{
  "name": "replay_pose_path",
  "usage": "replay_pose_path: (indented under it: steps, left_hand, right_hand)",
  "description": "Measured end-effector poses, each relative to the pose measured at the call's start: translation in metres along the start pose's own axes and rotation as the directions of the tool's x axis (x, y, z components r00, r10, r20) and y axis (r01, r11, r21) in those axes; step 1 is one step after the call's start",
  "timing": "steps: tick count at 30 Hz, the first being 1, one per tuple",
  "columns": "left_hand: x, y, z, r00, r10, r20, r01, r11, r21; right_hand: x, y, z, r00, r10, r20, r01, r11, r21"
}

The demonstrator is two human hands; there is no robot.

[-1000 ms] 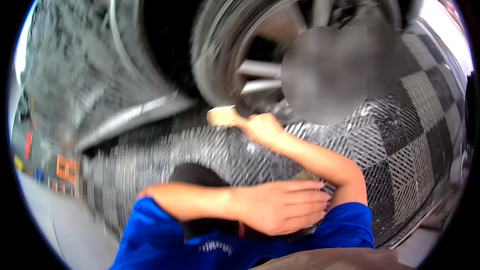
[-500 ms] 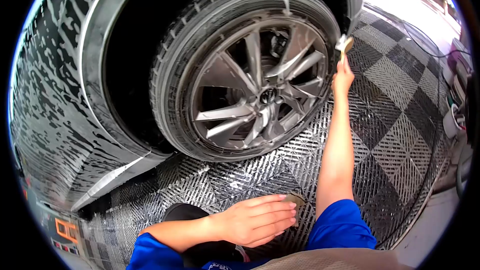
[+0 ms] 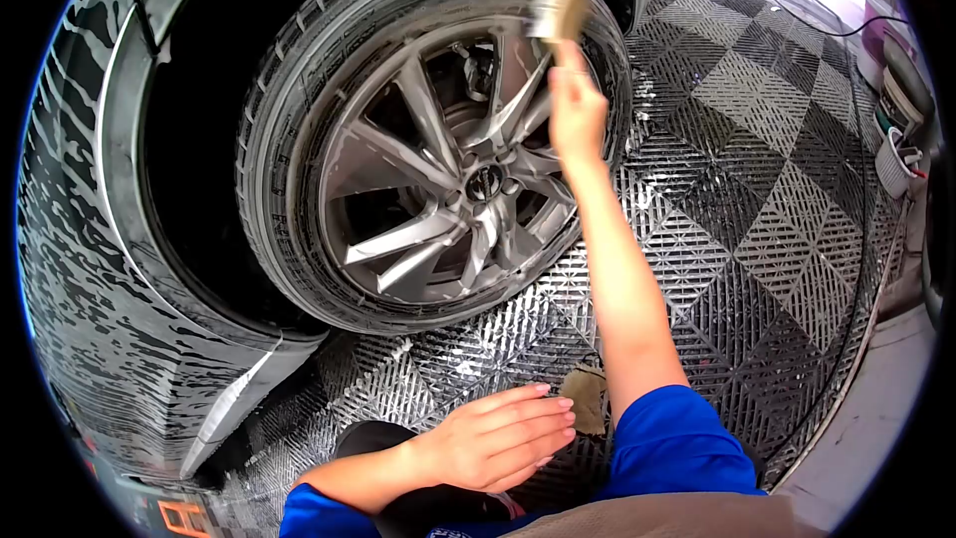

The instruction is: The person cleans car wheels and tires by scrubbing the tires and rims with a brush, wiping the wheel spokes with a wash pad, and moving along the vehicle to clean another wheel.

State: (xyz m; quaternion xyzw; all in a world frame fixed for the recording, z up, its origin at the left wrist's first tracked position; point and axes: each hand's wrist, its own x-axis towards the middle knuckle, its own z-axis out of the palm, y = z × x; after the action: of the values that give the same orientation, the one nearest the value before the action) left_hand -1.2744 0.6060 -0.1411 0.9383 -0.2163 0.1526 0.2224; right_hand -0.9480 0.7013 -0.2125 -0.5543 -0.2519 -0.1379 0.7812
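Note:
My right hand [image 3: 578,110] is wrapped round the handle of a wooden brush [image 3: 563,16] with pale bristles. The brush is at the upper right of the car wheel, over the edge between the tyre [image 3: 274,199] and the grey alloy rim [image 3: 485,183]. Motion blurs it slightly, and I cannot tell whether the bristles touch. Suds streak the wet tyre. Low in the view, my left hand [image 3: 498,436] lies palm down over my dark-clad leg, fingers stretched out and holding nothing. Just beyond its fingertips is an olive-brown item [image 3: 588,399] whose kind I cannot make out.
Foam runs down the dark car body [image 3: 80,279] on the left, beside the wheel arch [image 3: 119,149]. Wet checkered floor grating [image 3: 747,100] surrounds the wheel. A thin hose or cable [image 3: 817,25] and a white container [image 3: 893,164] are at the right.
My right hand has swung the brush from the tyre's right edge up and left over its upper right. The view has shifted slightly; my left hand stays over my leg.

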Motion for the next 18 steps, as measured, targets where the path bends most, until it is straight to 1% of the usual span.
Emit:
replay_pose_path:
  steps: [1,2,4,6,7,8,9,11,13,15,16,17,18]
  left_hand:
    - [-0.001,0.001,-0.001,1.0,-0.012,-0.003,0.012,1.0,0.009]
    - [-0.001,0.0,-0.001,1.0,-0.027,0.001,0.027,1.0,0.005]
    - [0.001,-0.001,0.002,1.0,-0.024,-0.003,0.024,1.0,-0.015]
    - [0.003,-0.007,0.005,1.0,-0.006,-0.011,0.006,0.999,-0.04]
    - [0.004,-0.01,0.007,1.0,0.004,-0.013,-0.005,1.0,-0.029]
    - [0.004,-0.012,0.008,1.0,0.002,-0.013,-0.002,0.999,-0.035]
    - [0.003,-0.013,0.008,1.0,-0.003,-0.015,0.003,0.999,-0.044]
    - [0.001,-0.013,0.007,1.0,-0.002,-0.016,0.001,0.999,-0.047]
    - [-0.002,-0.015,0.007,1.0,-0.019,0.005,0.019,0.999,-0.048]
    - [-0.006,-0.017,0.007,0.999,-0.034,0.002,0.034,0.997,-0.075]
    - [-0.007,-0.02,0.009,0.999,-0.035,0.004,0.036,0.997,-0.073]
    - [-0.006,-0.025,0.011,0.999,-0.034,0.005,0.034,0.997,-0.069]
    - [-0.005,-0.03,0.013,0.999,-0.031,0.017,0.032,0.998,-0.06]
  right_hand:
    - [0.008,0.035,-0.011,0.992,-0.039,-0.12,0.041,0.999,0.018]
    - [-0.003,0.069,-0.025,0.984,0.049,-0.174,-0.036,0.997,0.075]
    - [-0.064,0.149,-0.047,0.942,0.26,-0.214,-0.276,0.96,-0.047]
    - [-0.128,0.222,-0.053,0.86,0.418,-0.294,-0.436,0.9,0.004]
    - [-0.121,0.219,-0.054,0.762,0.595,-0.255,-0.561,0.803,0.2]
    - [-0.114,0.216,-0.056,0.631,0.747,-0.206,-0.651,0.656,0.383]
    - [-0.082,0.161,-0.062,0.556,0.823,-0.117,-0.696,0.538,0.476]
    - [-0.026,0.105,-0.049,0.725,0.672,-0.151,-0.564,0.705,0.429]
    - [0.019,0.056,-0.04,0.817,0.567,-0.103,-0.51,0.795,0.329]
    - [0.038,-0.006,-0.029,0.936,0.349,-0.046,-0.344,0.934,0.101]
    - [0.042,-0.021,-0.022,0.978,0.209,0.0,-0.209,0.978,0.013]
    - [0.049,-0.034,-0.017,0.996,0.066,0.06,-0.062,0.996,-0.068]
    - [0.053,-0.052,-0.017,0.993,0.013,0.121,-0.009,0.999,-0.034]
